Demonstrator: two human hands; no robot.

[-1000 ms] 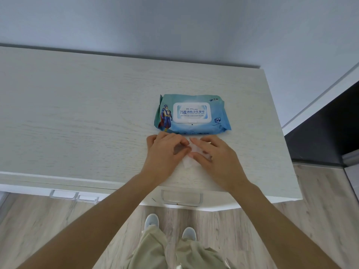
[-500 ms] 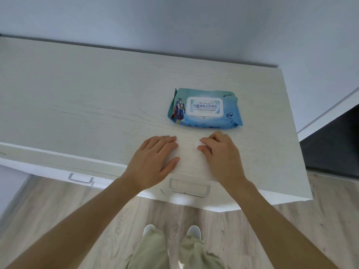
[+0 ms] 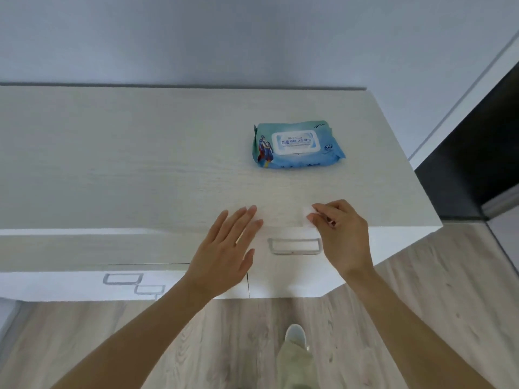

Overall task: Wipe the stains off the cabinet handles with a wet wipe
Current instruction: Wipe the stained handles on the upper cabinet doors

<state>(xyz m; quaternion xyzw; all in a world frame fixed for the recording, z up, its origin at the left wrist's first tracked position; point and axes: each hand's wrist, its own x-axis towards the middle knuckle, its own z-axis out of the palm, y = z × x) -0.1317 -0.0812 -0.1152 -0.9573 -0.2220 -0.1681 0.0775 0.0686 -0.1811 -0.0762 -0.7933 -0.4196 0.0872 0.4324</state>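
A white wet wipe lies at the front edge of the pale cabinet top, pinched at its right end by my right hand. My left hand hovers flat with fingers apart, just left of the wipe, holding nothing. Directly below the wipe, a grey rectangular cabinet handle shows on the white front. Two more handles sit lower left. The blue wet wipe pack lies shut farther back on the top.
A grey wall rises behind the cabinet. At the right a white strip borders a dark opening. Wood-look floor lies below, with my trouser leg and shoe near the cabinet front.
My hands have drawn apart. The right hand now pinches the wipe at its end, and the left hand has lifted off it. The view has pulled back, showing the cabinet front and handles.
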